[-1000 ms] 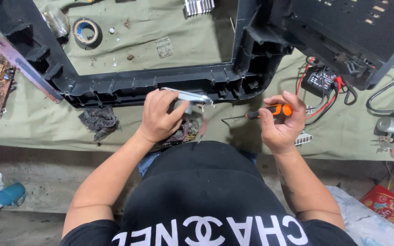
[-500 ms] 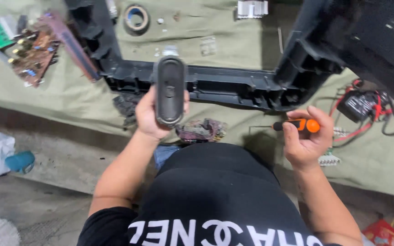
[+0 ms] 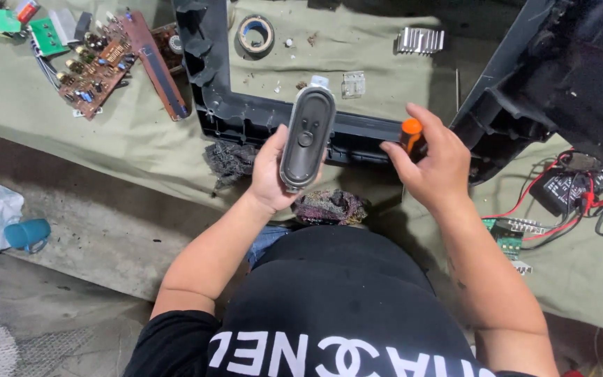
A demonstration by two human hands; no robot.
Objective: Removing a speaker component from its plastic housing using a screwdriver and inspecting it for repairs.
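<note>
Holding centre frame, left hand [image 3: 268, 174] grips an oval speaker [image 3: 306, 138] by its rigid rim; it looks light, but the cone seems fragile, so edges only. Right hand [image 3: 433, 164] closes around an orange-handled screwdriver [image 3: 411, 132] above the black frame [image 3: 246, 119].

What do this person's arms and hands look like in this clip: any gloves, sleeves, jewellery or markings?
Both hands are bare: no gloves on the left hand or the right hand, and no rings, watch or wristband visible. The forearms are uncovered too. Short black sleeves end at the upper arms, part of a black T-shirt with large white lettering and a logo across the chest. No tattoos or tape can be made out.
</note>
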